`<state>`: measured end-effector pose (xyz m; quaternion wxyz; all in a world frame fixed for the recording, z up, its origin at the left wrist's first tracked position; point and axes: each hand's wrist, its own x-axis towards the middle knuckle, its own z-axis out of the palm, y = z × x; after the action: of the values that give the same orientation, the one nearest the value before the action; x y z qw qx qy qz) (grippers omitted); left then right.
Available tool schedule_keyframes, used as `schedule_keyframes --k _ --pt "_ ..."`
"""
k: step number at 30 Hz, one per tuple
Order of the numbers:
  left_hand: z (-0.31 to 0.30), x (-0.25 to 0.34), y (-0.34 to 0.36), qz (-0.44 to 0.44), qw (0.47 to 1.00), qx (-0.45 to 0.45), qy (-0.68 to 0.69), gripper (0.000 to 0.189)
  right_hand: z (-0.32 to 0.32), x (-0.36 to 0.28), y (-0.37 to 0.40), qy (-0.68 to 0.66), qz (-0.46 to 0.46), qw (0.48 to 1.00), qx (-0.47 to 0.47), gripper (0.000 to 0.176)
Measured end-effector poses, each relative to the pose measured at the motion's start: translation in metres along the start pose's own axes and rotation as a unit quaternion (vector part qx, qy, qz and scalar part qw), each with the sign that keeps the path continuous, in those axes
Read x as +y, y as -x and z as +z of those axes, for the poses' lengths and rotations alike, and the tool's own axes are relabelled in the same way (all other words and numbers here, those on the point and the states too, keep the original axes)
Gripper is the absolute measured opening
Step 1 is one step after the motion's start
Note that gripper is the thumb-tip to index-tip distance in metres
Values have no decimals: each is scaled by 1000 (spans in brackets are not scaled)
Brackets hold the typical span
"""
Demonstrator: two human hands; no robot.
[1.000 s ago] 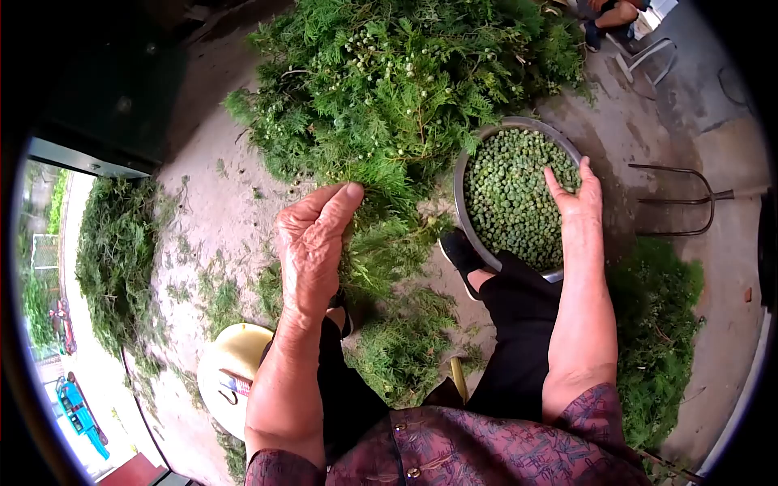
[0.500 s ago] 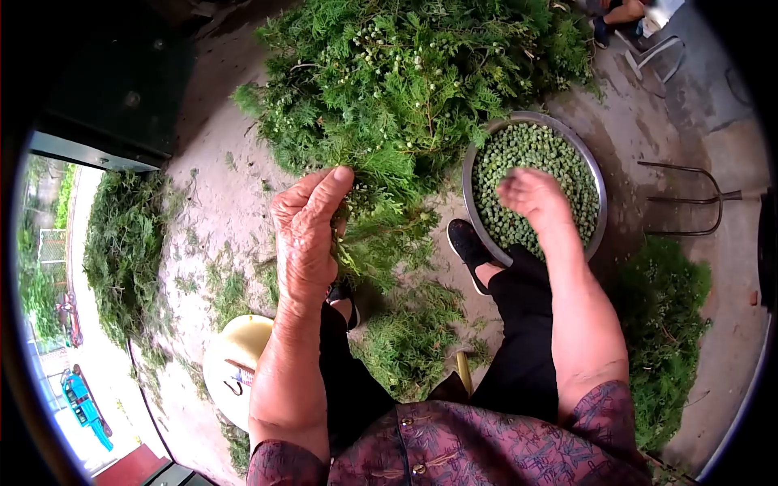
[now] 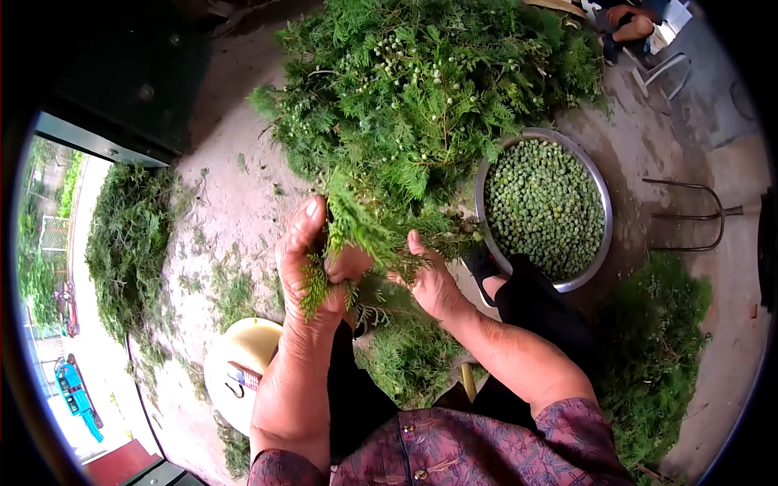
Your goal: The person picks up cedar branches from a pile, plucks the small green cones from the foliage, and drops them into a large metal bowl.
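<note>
My left hand (image 3: 301, 263) is closed around a green conifer sprig (image 3: 356, 223), its thumb pointing up and flat, scaly foliage sticking out past the fingers. Close beside it on the right, my right hand (image 3: 436, 290) has its thumb raised and its fingers curled at the sprig's other end; leaves partly cover those fingertips. Beyond both hands rises a big heap of cut conifer branches (image 3: 405, 105) dotted with pale green cones. To the right of my right hand, a metal basin (image 3: 607, 219) holds many small green cones (image 3: 543, 211).
A pale yellow round stool or lid (image 3: 223, 348) with small items sits at lower left. Leafy piles lie at left (image 3: 126, 243) and right (image 3: 656, 348). A metal fork (image 3: 717, 215) rests on the right. Another person's leg (image 3: 636, 31) shows at top right.
My right hand has left the space over the basin and come left to the sprig. My left hand has lowered slightly, still holding foliage. The view has shifted a little.
</note>
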<state>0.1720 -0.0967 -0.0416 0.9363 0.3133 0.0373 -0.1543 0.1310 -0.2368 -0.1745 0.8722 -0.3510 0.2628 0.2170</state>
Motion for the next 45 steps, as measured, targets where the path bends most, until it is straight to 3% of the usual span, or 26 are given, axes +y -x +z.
schedule_keyframes --k 1,2,3,5,6,8,9,11,12,13,15,17,18,19,21,23,25,26,28,29,30,33,34,38,42,45 --pt "-1 1 2 -1 999 -29 19 23 2 -6 -3 -17 -12 1000 -4 40" --pt "-1 2 3 -8 1000 26 -6 25 6 -8 -10 -61 1 998 35 36" --pt "-6 -2 4 2 997 -62 40 29 8 -12 -11 -46 -24 998 24 32" --pt "-4 -4 17 9 999 3 -48 38 11 -19 -13 -17 -75 997 3 25" --pt "-5 -3 21 0 998 -9 -60 38 9 -16 -22 52 -189 980 -14 22" --pt "-9 4 20 -22 998 -1 -60 28 6 -10 -41 177 -419 890 -2 20" --pt "-12 9 19 -36 998 20 -47 19 18 -22 -30 99 -211 971 47 22" --pt "-3 15 10 15 967 224 -118 10 32 -37 -21 421 -297 846 137 23" --pt "1 21 8 13 939 294 -178 22 47 -51 -4 552 -329 747 168 23" --pt "-11 22 10 39 932 273 -237 39 37 -43 -12 531 -392 738 140 20" --pt "-21 10 2 235 826 292 -422 55 48 -45 -1 557 -422 694 174 20" --pt "-26 17 6 284 761 163 -561 45 56 -49 4 553 -470 670 154 17" --pt "-24 16 5 215 789 128 -561 39 64 -52 9 559 -480 658 153 14" --pt "-20 13 5 142 813 93 -557 32 65 -50 8 533 -488 679 129 13" --pt "-6 3 8 38 927 74 -366 31 65 -45 6 481 -499 717 80 20" --pt "11 13 11 22 900 93 -425 42 84 -53 25 549 -467 686 99 21" --pt "3 0 4 71 877 88 -466 56 88 -49 22 566 -462 671 124 20" --pt "2 -5 3 61 877 104 -465 54 90 -52 24 533 -447 712 96 23" --pt "2 -6 -2 52 887 132 -440 46 89 -54 27 568 -494 652 87 28" --pt "4 -4 -2 19 916 142 -374 38 89 -54 29 584 -517 620 82 31" --pt "6 -1 -3 12 937 132 -323 34 90 -55 30 607 -527 590 76 46" --pt "7 5 -6 17 965 110 -239 30 98 -60 46 628 -440 641 28 62" --pt "8 7 -6 9 964 114 -240 30 99 -59 48 636 -462 617 29 66" --pt "7 4 -6 38 960 138 -242 28 97 -58 50 656 -493 571 28 64" --pt "-1 6 -10 34 967 170 -185 22 100 -59 49 556 -537 634 28 41" --pt "6 12 -11 -36 975 177 -131 20 94 -61 42 538 -535 651 -7 48"
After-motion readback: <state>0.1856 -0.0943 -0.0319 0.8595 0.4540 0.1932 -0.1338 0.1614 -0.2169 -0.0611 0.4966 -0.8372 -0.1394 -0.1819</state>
